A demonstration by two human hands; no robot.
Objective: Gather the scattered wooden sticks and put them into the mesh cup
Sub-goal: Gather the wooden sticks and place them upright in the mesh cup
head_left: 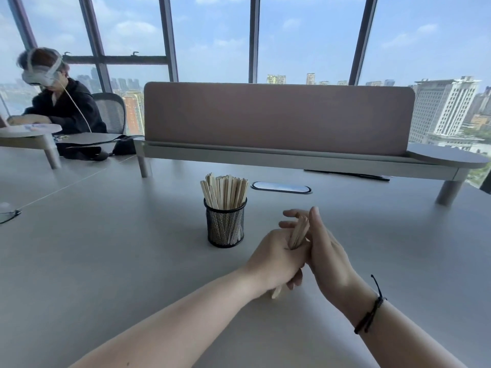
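Currently at a smooth matte grey worktop [106, 261], floor-to-ceiling windows behind, pink fabric divider [279, 118] on a raised shelf at the far edge. Worktop around my hands is bare, plenty of room left and right. Black wire mesh cup [225, 224] stands upright just left of my hands, packed with flat pale wooden sticks [224, 191] fanning above its rim. My left hand [273, 257] is fisted around a bundle of sticks [299, 232], held near-vertical; right hand [322, 251] presses flat against it, fingers extended. Another person [61, 99] sits far left.
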